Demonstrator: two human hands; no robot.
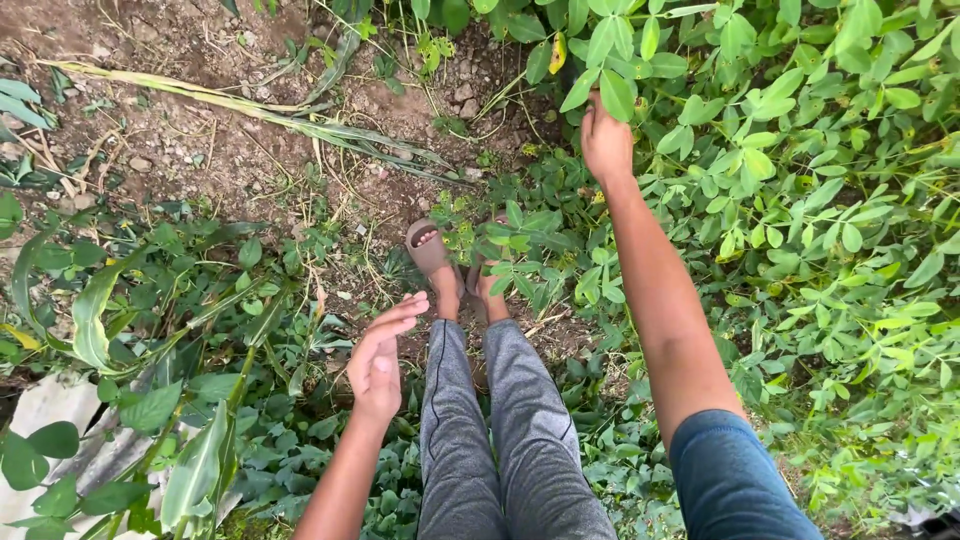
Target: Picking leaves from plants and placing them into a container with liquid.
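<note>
My right hand (604, 140) reaches forward into a dense patch of green leafy plants (800, 180) and closes on a leafy stem (607, 88) at its top. My left hand (380, 355) hangs open near my left knee, palm turned inward, holding nothing. Grey trousers (500, 430) and brown sandals (430, 250) show below, my feet standing on soil among the low leaves.
Bare brown soil (200, 150) with dry stalks and a fallen long-leaved stem (250, 105) lies at the upper left. Broad-leaved weeds (150, 330) cover the lower left, over a pale sheet (50, 420). Thick plants fill the right side.
</note>
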